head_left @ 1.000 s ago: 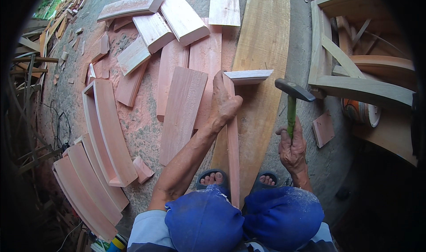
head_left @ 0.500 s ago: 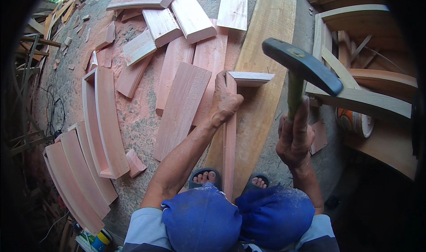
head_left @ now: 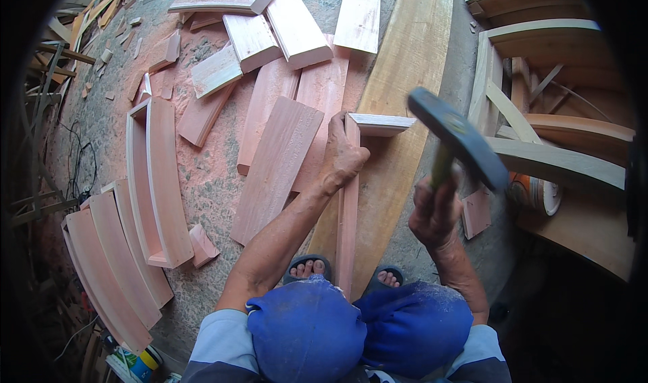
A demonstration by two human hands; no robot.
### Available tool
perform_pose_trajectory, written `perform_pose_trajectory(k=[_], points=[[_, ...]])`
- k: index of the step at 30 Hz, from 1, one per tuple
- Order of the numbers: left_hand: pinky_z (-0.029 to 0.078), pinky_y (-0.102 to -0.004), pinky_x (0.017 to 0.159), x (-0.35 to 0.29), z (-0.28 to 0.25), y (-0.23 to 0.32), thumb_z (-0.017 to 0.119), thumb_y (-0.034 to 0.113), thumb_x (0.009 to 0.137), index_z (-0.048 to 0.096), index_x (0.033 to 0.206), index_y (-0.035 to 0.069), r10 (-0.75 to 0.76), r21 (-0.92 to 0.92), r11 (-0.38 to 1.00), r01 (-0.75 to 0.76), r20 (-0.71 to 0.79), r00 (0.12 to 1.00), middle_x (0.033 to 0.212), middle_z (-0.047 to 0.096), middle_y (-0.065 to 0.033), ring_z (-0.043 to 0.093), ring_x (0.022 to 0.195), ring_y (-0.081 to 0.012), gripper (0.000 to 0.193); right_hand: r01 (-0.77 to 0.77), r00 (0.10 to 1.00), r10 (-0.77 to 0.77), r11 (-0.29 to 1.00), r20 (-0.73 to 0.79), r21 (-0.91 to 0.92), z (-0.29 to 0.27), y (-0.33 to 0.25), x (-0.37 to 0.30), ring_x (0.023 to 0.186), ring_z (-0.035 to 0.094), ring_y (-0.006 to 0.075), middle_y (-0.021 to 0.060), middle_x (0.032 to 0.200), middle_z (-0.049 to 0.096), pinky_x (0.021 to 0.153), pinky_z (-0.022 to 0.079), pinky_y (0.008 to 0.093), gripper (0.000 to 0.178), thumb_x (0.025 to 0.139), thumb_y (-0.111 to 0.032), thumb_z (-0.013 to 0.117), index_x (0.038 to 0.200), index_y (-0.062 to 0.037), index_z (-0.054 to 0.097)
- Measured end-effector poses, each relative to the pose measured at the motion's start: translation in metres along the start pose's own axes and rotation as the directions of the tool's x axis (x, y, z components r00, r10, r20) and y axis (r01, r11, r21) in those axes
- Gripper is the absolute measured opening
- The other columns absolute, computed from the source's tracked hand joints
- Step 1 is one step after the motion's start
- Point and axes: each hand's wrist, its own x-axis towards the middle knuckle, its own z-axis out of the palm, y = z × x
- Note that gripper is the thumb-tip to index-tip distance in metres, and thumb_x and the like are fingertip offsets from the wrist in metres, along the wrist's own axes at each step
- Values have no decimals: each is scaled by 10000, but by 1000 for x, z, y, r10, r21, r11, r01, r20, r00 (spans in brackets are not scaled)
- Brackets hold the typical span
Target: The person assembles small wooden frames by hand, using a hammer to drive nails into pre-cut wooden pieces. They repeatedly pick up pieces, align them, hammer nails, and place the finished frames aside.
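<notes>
Okay, check out the hammer (head_left: 457, 139): lifted up toward the camera compared with a second ago, now looming much bigger over the right side of the work. Held by the handle in the right hand (head_left: 433, 215), with fingers curled around it, though can't make out every fingertip. Looks clear of the wood right now.

No real change on the other side. Still steadying the long narrow board (head_left: 348, 228) with the left hand (head_left: 343, 160), with fingers wrapped around its far end and thumb pointing right. Runs back from there toward the knees (head_left: 307, 329), above the big flat plank (head_left: 408, 62) on the floor. Also see the short pale-topped board (head_left: 383, 122) sticking out to the right from that same far end, making a corner.

Probably means mid-swing, so hammering at that corner while keeping it steady. Can't tell whether on the upstroke or the downstroke, and can't pick out a nail for sure.

Got loose boards (head_left: 277, 170) just left of the left hand too, plus a curved wooden frame (head_left: 169, 180) farther left, both untouched.
</notes>
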Motion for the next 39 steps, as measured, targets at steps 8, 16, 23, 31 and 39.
perform_pose_trajectory(k=[8, 16, 23, 31, 39], points=[[354, -399, 1207, 4, -7, -2, 674, 27, 684, 298, 1531, -64, 12, -22, 1000, -12, 37, 999, 1416, 462, -264, 455, 1382, -386, 932, -204, 934, 252, 958, 253, -203, 5, 6, 2, 617, 673, 330, 168, 716, 632, 597, 563, 498, 752, 1044, -98, 568, 1694, -284, 239], [343, -404, 1213, -1, -6, -11, 671, 46, 673, 326, 1508, -80, 10, -2, 1000, -10, 1, 1000, 1417, 461, -277, 450, 1388, -390, 912, 100, 983, -93, 994, -158, 35, -40, -45, 24, 558, 590, 203, 115, 704, 600, 509, 496, 393, 660, 1099, -132, 513, 1697, -212, 243], [362, -415, 1200, 0, -4, 0, 672, 19, 680, 301, 1514, -74, 29, -1, 1000, -29, 72, 997, 1400, 472, -252, 470, 1354, -384, 918, -141, 930, 214, 959, 300, -248, 5, 21, 18, 585, 682, 346, 180, 675, 642, 562, 554, 509, 738, 1046, -128, 563, 1689, -291, 241], [387, -398, 1171, -4, -9, -12, 658, 31, 671, 328, 1499, -62, 42, -9, 999, -42, -27, 999, 1374, 477, -251, 497, 1314, -365, 896, 33, 997, -28, 997, 66, -65, -20, -38, 23, 603, 627, 302, 180, 778, 629, 573, 520, 421, 673, 1075, -99, 546, 1688, -154, 272], [374, -432, 1188, -1, -3, -3, 673, 25, 681, 328, 1497, -42, 63, -20, 998, -62, 52, 997, 1397, 472, -259, 463, 1381, -392, 889, -238, 875, 323, 936, 361, -259, 3, 4, 1, 594, 698, 377, 211, 706, 668, 582, 566, 544, 744, 1045, -124, 546, 1688, -324, 230]])
